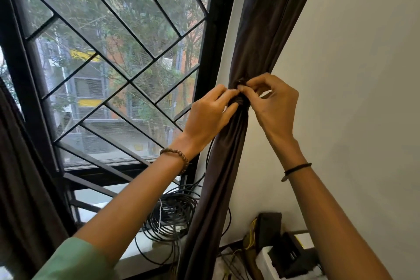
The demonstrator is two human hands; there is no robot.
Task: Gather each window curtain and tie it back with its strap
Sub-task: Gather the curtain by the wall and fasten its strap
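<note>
The brown curtain (256, 36) hangs gathered beside the window frame (213, 57), and the left hand (208, 116) and the right hand (276, 103) each have a pinching grip on its strap (241, 99) at the narrow middle.

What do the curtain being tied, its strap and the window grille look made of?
The curtain: dark brown cloth, faintly glossy; soft folds with sheen. The strap: seemingly the same cloth, mostly hidden. The window grille: probably black-painted metal; thin, straight, rigid bars.
</note>
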